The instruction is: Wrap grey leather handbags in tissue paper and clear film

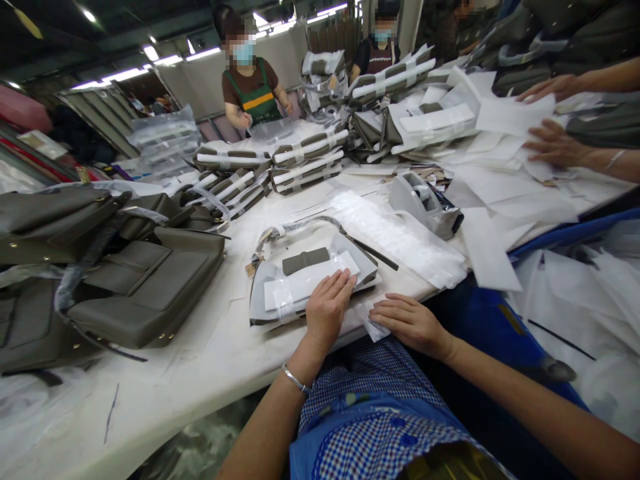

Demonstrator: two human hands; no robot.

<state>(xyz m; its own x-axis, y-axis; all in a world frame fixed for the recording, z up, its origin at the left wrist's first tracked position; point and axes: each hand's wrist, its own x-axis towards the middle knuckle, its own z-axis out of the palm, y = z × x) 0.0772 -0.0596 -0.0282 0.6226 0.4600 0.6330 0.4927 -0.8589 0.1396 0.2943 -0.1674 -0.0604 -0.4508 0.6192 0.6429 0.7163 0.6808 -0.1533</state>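
Note:
On the white table in front of me lies a dark olive handbag [306,261], partly covered with white foam sheet [287,293] and clear tape. Its strap, wrapped in clear film, loops over the far side. My left hand [330,303] rests flat on the bag's near right part, fingers stretched out. Just right of the bag, my right hand [415,327] is at the table edge with its fingers extended over a piece of clear plastic [373,323]. How firmly it touches the plastic is hard to see.
A grey tape dispenser [423,203] stands beyond white packing sheets [395,233]. Unwrapped bags [145,287] crowd the left; wrapped bags [307,163] are stacked at the back. A co-worker's hands [560,140] handle white sheets at right. A blue-rimmed container [565,233] stands beside me.

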